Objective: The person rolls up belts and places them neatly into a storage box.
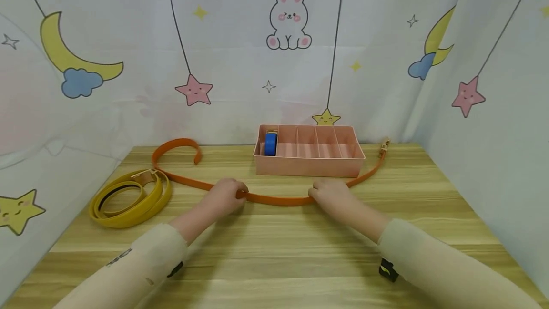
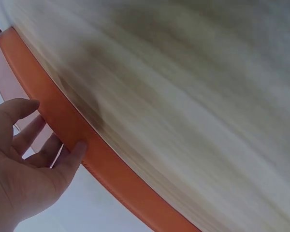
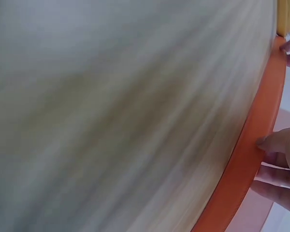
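A long orange belt [image 1: 279,200] stands on its edge across the table, bowed toward me between both hands. Its gold buckle [image 1: 384,146] lies at the far right, and its other end curls into a hook at the back left. My left hand [image 1: 225,195] holds the strap left of centre, with fingertips on both sides of it in the left wrist view. Farther right, my right hand [image 1: 336,197] pinches the same belt; in the right wrist view its thumb [image 3: 267,143] presses the near face and the other fingers reach behind.
Just behind the belt is a pink box [image 1: 309,167] with several compartments; the leftmost holds a rolled blue belt [image 1: 270,144]. A coiled yellow belt [image 1: 128,218] lies on the wooden table [image 1: 279,261] at the left. Patterned curtains [image 1: 240,61] hang at the back and sides.
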Motion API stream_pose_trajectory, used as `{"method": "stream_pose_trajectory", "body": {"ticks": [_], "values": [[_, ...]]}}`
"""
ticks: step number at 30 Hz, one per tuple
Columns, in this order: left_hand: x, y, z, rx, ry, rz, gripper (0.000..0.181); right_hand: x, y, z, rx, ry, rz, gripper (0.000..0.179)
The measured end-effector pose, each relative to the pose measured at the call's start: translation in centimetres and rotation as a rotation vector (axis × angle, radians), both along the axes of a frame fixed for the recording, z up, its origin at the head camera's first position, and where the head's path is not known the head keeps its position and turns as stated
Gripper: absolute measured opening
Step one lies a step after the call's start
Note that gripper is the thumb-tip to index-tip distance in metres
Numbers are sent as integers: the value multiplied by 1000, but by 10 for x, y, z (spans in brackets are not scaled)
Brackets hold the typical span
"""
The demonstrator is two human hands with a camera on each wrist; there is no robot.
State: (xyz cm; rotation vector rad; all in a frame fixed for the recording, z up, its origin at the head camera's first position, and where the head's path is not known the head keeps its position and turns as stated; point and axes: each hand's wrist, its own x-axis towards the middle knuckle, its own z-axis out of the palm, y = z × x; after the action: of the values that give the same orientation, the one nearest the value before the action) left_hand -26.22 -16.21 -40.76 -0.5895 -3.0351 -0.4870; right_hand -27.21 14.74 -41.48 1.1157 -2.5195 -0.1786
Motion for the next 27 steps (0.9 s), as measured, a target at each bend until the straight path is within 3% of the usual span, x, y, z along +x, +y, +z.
{"method": "stream_pose_trajectory", "body": {"ticks": [5, 9, 17, 22, 27], "values": [[9, 2, 0, 6, 36, -86, 16, 13, 15, -1, 21, 8, 51, 14], [14, 1, 0, -7, 48, -113, 16, 24, 29, -1, 15, 25, 107, 16], [21, -14, 1, 28, -6, -104, 18, 39, 59, -3, -2, 88, 207, 22], [20, -25, -3, 25, 10, -83, 18, 46, 78, -3, -21, 146, 280, 24], [13, -40, -7, 15, 59, -78, 16, 50, 102, -4, -11, 138, 305, 22]]}}
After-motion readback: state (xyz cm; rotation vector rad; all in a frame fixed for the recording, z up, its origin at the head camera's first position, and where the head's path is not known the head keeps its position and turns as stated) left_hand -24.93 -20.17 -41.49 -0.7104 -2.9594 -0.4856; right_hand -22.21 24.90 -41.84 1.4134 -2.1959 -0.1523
